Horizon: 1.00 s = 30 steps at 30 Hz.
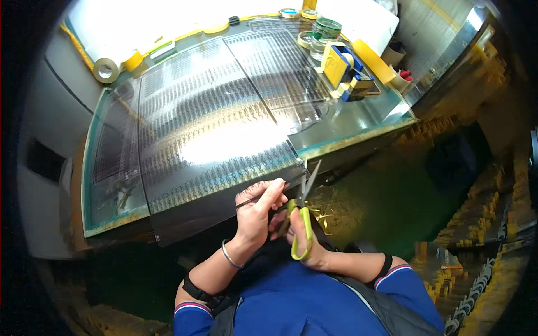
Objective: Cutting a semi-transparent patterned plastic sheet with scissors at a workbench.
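Note:
A large, dark transparent film sheet [196, 215] with printed rows of small marks lies over the glass-topped table [330, 147]. Its near edge hangs past the table's front. My left hand [256, 211] is closed on this front edge near the right corner, thumb on top. Just right of it, my right hand [314, 251] holds scissors [306, 224] with yellow-green handles, thumb through one loop. Their blades point away from me and stand apart beside the film's corner. Whether film lies between the blades is hard to tell. Some right-hand fingers are hidden behind the handles.
More printed film [269, 61] covers the back of the table. A yellow-and-blue tape dispenser [348, 70] and a glass jar [324, 40] stand at the back right. Tape rolls [106, 70] sit at the left corner. Thin offcuts [325, 215] appear below the table's edge.

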{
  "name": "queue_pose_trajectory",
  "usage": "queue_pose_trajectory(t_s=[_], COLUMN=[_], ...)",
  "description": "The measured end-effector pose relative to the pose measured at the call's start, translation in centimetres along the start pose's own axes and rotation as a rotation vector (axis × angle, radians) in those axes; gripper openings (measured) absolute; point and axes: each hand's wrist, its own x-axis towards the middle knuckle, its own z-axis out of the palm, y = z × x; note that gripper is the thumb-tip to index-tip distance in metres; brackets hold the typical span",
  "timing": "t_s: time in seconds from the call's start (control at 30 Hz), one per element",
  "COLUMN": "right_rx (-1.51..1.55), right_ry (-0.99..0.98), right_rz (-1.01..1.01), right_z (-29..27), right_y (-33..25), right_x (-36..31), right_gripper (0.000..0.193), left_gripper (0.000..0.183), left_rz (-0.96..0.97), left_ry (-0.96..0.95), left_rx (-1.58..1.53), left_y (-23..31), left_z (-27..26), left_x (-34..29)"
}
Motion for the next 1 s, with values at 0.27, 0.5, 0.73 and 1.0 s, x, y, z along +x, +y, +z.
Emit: queue_pose_trajectory(t_s=[0.27,0.5,0.73,1.0], right_rx=[0.078,-0.101,-0.126,0.428], right_ry=[0.029,0.030,0.036,0.218], right_rz=[-0.091,-0.063,-0.066,-0.151], right_z=[0.8,1.0,1.1,-1.9], right_y=[0.4,-1.2,-1.3,-2.7], right_x=[0.7,0.2,0.1,1.9], right_gripper=[0.041,0.044,0.046,0.041], left_gripper=[0.012,0.013,0.013,0.010], left_rz=[-0.139,-0.135,-0.154,0.010], left_ry=[0.009,0.005,0.024,0.048], left_rx=[-0.075,-0.062,-0.036,-0.003], left_y=[0.3,0.5,0.3,0.3], left_z=[0.5,0.5,0.5,-1.8], left_x=[-0.9,-1.2,-1.4,-1.6])
